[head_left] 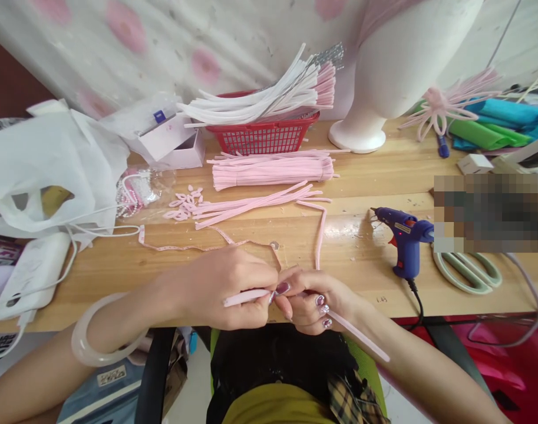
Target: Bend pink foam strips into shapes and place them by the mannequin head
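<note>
My left hand (240, 288) and my right hand (313, 300) meet at the table's front edge, fingers closed on a pale pink pipe cleaner (361, 335). One end pokes out from my left fist; the other runs down along my right forearm. The part between the fingertips is mostly hidden. Just beyond my hands, a bent pink pipe cleaner (320, 235) and a thin measuring tape (175, 246) lie on the table. Farther back are loose pink pipe cleaners (255, 203), small pink loops (184, 206) and a thick pink bundle (273, 171).
A red basket (262, 135) of pipe cleaners and a white mannequin stand (359, 132) are at the back. To the right are a blue glue gun (405, 238) with its cord and scissors (467, 274). White bags (52, 159) and a power strip (34, 274) occupy the left.
</note>
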Tool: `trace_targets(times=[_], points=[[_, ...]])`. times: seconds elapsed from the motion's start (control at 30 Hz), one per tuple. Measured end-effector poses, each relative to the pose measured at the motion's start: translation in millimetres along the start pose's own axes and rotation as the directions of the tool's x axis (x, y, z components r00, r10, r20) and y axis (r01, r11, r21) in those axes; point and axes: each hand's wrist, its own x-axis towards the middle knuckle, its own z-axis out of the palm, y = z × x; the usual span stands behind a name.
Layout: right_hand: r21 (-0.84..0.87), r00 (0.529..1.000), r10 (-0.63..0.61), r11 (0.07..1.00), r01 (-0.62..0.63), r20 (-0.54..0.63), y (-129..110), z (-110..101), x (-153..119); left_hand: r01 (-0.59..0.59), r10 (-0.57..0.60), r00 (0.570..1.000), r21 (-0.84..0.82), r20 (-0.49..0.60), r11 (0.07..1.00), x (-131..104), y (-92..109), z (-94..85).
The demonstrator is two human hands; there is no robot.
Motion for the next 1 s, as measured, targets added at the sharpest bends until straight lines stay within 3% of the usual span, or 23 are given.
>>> trace_targets(times=[0.13, 0.2, 0.27, 0.33, 0.4, 0.43, 0.47, 0.53, 0.57, 0.6, 0.67, 0.7, 0.77, 0.83, 0.87, 0.93, 1.0], points=[[-0.302, 0.956, -0.186, 0.946, 0.113, -0.226, -5.6, 10.9, -5.3, 0.117, -0.119, 0.993, -0.176, 0.002, 0.977, 6.4, -1.4, -2.0], [-0.538, 0.919, -0.297, 0.835, 0.117, -0.26, -7.2, 16.1, -9.0, 0.221, -0.222, 0.975, -0.304, 0.033, 0.927, 9.4, -1.6, -1.2], [-0.799, 0.884, -0.423, 0.592, 0.105, -0.198, -7.6, 20.4, -12.2, 0.332, -0.329, 0.941, -0.428, 0.082, 0.841, 12.2, -2.2, 0.5], [-0.974, 0.848, -0.527, 0.215, 0.074, -0.052, -6.7, 23.5, -13.8, 0.45, -0.436, 0.885, -0.552, 0.167, 0.702, 14.6, -4.5, 3.7], [-0.987, 0.842, -0.531, -0.162, 0.013, 0.098, -5.2, 25.1, -13.6, 0.564, -0.516, 0.8, -0.676, 0.307, 0.473, 16.4, -9.5, 8.3], [-0.953, 0.851, -0.505, -0.303, -0.02, 0.143, -4.7, 25.5, -13.0, 0.615, -0.532, 0.747, -0.717, 0.398, 0.328, 16.9, -12.9, 10.8], [-0.912, 0.862, -0.478, -0.408, -0.048, 0.168, -4.6, 25.5, -12.5, 0.654, -0.525, 0.697, -0.733, 0.489, 0.187, 17.2, -16.6, 13.3], [-0.86, 0.878, -0.437, -0.507, -0.064, 0.192, -6.5, 25.0, -12.4, 0.692, -0.466, 0.639, -0.722, 0.612, 0.001, 17.2, -23.2, 17.0], [-0.861, 0.882, -0.427, -0.506, -0.049, 0.201, -8.4, 24.5, -13.1, 0.688, -0.444, 0.644, -0.725, 0.623, -0.021, 16.8, -25.5, 17.8], [-0.88, 0.879, -0.429, -0.475, -0.025, 0.206, -10.6, 23.8, -14.5, 0.666, -0.435, 0.674, -0.746, 0.597, 0.008, 16.3, -26.6, 17.8], [-0.946, 0.872, -0.453, -0.322, 0.033, 0.185, -14.8, 22.8, -18.6, 0.577, -0.438, 0.773, -0.796, 0.46, 0.183, 14.4, -25.2, 15.3], [-0.978, 0.871, -0.468, -0.199, 0.057, 0.146, -16.0, 22.6, -21.0, 0.524, -0.432, 0.821, -0.795, 0.374, 0.306, 13.1, -22.7, 13.0], [-0.986, 0.881, -0.473, 0.145, 0.076, -0.001, -16.0, 23.0, -25.4, 0.424, -0.386, 0.894, -0.711, 0.228, 0.561, 10.0, -15.6, 7.4], [-0.852, 0.903, -0.395, 0.519, 0.068, -0.169, -13.2, 24.2, -28.2, 0.326, -0.304, 0.943, -0.548, 0.133, 0.77, 6.8, -8.0, 2.2], [-0.747, 0.915, -0.33, 0.663, 0.051, -0.231, -11.4, 24.8, -28.8, 0.256, -0.242, 0.966, -0.462, 0.091, 0.849, 5.5, -4.9, 0.3], [-0.545, 0.944, -0.182, 0.838, 0.004, -0.273, -8.4, 25.6, -28.7, 0.084, -0.078, 0.996, -0.296, 0.032, 0.952, 3.6, -0.8, -1.6], [-0.404, 0.971, -0.052, 0.913, -0.049, -0.235, -7.0, 25.6, -27.8, -0.081, 0.085, 0.996, -0.156, 0.021, 0.984, 2.7, 1.2, -1.7]])
